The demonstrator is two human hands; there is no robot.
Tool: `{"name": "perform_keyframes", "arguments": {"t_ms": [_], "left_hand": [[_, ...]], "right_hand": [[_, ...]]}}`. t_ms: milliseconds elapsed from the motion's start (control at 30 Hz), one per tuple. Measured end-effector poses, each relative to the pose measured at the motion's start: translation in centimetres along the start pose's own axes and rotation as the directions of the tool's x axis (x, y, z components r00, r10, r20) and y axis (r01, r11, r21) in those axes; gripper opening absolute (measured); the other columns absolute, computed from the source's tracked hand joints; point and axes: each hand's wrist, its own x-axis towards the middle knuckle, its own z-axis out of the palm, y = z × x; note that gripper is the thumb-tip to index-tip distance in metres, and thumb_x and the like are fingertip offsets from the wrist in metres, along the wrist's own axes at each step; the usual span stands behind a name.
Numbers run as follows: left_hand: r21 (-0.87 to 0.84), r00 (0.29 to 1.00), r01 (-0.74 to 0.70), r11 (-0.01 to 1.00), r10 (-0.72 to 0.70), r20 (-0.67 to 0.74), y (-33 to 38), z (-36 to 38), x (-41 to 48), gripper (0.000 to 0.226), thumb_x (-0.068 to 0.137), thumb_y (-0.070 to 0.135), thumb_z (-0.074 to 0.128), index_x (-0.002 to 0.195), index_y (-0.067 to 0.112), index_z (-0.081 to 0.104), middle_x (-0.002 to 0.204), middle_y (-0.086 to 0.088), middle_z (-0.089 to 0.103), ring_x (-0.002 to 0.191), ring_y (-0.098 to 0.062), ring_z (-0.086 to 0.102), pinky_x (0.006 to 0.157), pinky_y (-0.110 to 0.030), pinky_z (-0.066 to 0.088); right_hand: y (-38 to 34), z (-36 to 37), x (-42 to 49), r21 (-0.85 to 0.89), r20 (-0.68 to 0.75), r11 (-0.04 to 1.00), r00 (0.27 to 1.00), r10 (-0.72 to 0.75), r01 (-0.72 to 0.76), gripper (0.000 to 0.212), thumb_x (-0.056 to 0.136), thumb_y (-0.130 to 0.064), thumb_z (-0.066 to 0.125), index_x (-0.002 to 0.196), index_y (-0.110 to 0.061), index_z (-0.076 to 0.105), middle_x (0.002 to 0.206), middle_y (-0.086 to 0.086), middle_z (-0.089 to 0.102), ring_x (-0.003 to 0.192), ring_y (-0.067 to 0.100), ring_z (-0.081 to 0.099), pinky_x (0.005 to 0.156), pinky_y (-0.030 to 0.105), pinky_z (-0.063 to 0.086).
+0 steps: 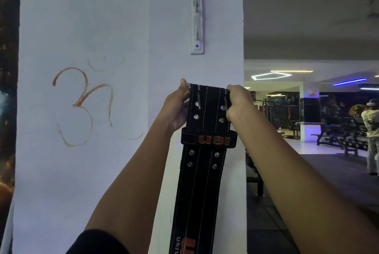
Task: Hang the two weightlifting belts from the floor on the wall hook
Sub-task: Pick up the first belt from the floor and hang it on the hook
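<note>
While held upright against the white pillar:
Belt [207,151]: black, hanging, below hook rack [197,17].
Left hand [177,108]: gripping top left edge.
Right hand [238,104]: gripping top right edge.

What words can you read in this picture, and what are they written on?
"USI" in orange letters, on the loop band around the black belt that the left hand and right hand hold up.
"UNIV", cut off at the bottom edge, lower on the belt.
A big orange letter beside it, cut off, perhaps "U".
An orange hand-drawn sign on the white wall, not a word in letters.
The round yellow logo far right is too blurred to read.
</note>
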Motion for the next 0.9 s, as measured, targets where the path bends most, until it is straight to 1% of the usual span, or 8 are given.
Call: {"name": "perform_keyframes", "arguments": {"t_ms": [133,267,433,533,633,733,800,900], "left_hand": [[0.043,0.999,-0.024,0.999,0.025,-0.036,1.0,0.2,0.9,0.034,0.096,0.033,0.046,0.079,0.014,0.068,0.062,0.003,0.069,0.066,-0.015,0.063,0.063,-0.027,0.052],[0.049,0.983,-0.065,0.997,0.072,-0.168,1.9,0.6,1.7,0.023,0.094,0.021,0.05,0.082,0.012,0.067,0.065,-0.001,0.06,0.061,-0.017,0.056,0.057,-0.029,0.048],[0.111,0.945,-0.178,0.978,0.201,-0.257,3.4,0.9,3.4,0.023,0.097,0.023,0.043,0.087,0.016,0.063,0.083,-0.005,0.059,0.074,-0.019,0.056,0.064,-0.029,0.049],[0.124,0.929,-0.216,0.968,0.243,-0.28,4.7,1.3,4.5,0.023,0.097,0.024,0.042,0.086,0.018,0.062,0.093,-0.008,0.059,0.083,-0.022,0.056,0.075,-0.035,0.052],[0.14,0.913,-0.245,0.959,0.277,-0.3,6.0,1.8,5.9,0.026,0.097,0.026,0.042,0.08,0.022,0.061,0.103,-0.01,0.058,0.096,-0.027,0.057,0.095,-0.045,0.05],[0.157,0.899,-0.26,0.953,0.298,-0.321,7.3,2.3,7.6,0.026,0.096,0.026,0.043,0.077,0.024,0.061,0.113,-0.014,0.06,0.114,-0.035,0.057,0.101,-0.051,0.045],[0.162,0.896,-0.251,0.954,0.292,-0.334,8.1,2.6,8.6,0.026,0.096,0.025,0.043,0.077,0.023,0.061,0.119,-0.016,0.061,0.117,-0.035,0.056,0.101,-0.052,0.045],[0.163,0.9,-0.225,0.961,0.269,-0.342,8.5,2.8,9.6,0.024,0.097,0.023,0.043,0.085,0.017,0.062,0.101,-0.01,0.062,0.103,-0.031,0.06,0.099,-0.048,0.048]], "right_hand": [[0.2,1.1,0.2,0.06,-0.046,0.994,0.995,-0.086,0.089,0.028,0.095,-0.023,0.043,0.113,-0.009,0.058,0.072,0.003,0.043,0.059,0.017,0.039,0.071,0.039,0.042],[-0.5,1.9,0.1,0.029,-0.062,0.988,0.987,-0.149,0.151,0.041,0.096,-0.034,0.045,0.122,-0.003,0.052,0.114,0.013,0.06,0.094,0.027,0.057,0.094,0.047,0.046],[-2.7,3.3,0.1,0.011,-0.039,0.968,0.967,-0.25,0.251,0.043,0.097,-0.037,0.04,0.123,-0.004,0.051,0.098,0.006,0.051,0.078,0.022,0.049,0.076,0.044,0.047],[-4.3,4.2,0.3,0.028,-0.018,0.959,0.96,-0.28,0.28,0.036,0.096,-0.036,0.043,0.109,-0.008,0.062,0.077,0.003,0.051,0.064,0.019,0.045,0.061,0.037,0.042],[-6.2,4.9,0.5,0.059,-0.02,0.951,0.952,-0.304,0.305,0.028,0.094,-0.032,0.048,0.082,-0.015,0.067,0.073,0.001,0.052,0.065,0.018,0.046,0.069,0.037,0.044],[-7.9,5.5,1.1,0.072,-0.033,0.947,0.95,-0.311,0.313,0.03,0.091,-0.032,0.055,0.065,-0.019,0.06,0.073,0.001,0.055,0.065,0.021,0.049,0.07,0.038,0.047],[-8.9,5.9,1.5,0.068,-0.058,0.949,0.951,-0.303,0.307,0.024,0.089,-0.032,0.058,0.072,-0.015,0.06,0.068,0.001,0.053,0.06,0.022,0.05,0.064,0.039,0.05],[-9.3,6.0,2.0,0.037,-0.091,0.958,0.956,-0.279,0.283,0.028,0.088,-0.033,0.06,0.088,-0.006,0.055,0.062,0.005,0.048,0.049,0.021,0.045,0.05,0.039,0.047]]}}
